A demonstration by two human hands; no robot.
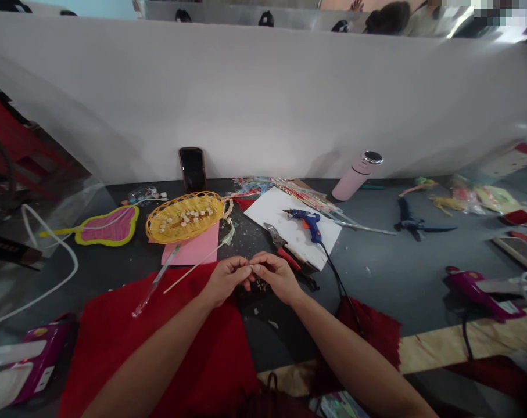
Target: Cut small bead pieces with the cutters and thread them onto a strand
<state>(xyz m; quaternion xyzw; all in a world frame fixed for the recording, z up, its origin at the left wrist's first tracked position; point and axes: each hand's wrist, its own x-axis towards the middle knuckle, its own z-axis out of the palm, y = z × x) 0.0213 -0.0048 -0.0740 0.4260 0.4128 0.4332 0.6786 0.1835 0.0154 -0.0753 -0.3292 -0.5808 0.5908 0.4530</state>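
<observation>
My left hand [223,281] and my right hand [279,275] meet at the fingertips over the dark table, both closed in a pinch. Whatever small pale thing sits between the fingers is too tiny to make out. Just below the fingertips, small light bits [261,284] show against the dark surface. Under my left forearm lies a red cloth [193,325], with a thin wooden stick [189,273] across its upper edge. Red-handled pruning shears [284,247] and a blue glue gun [307,224] rest on white paper [267,208], right of my hands.
A yellow woven basket [176,235] holding small white pieces stands on pink paper [204,248]. Behind are a phone [192,168], wrapped sticks [307,194] and a pink bottle [354,177]. The glue gun's black cord [339,278] runs toward me. A white partition [263,98] closes the back.
</observation>
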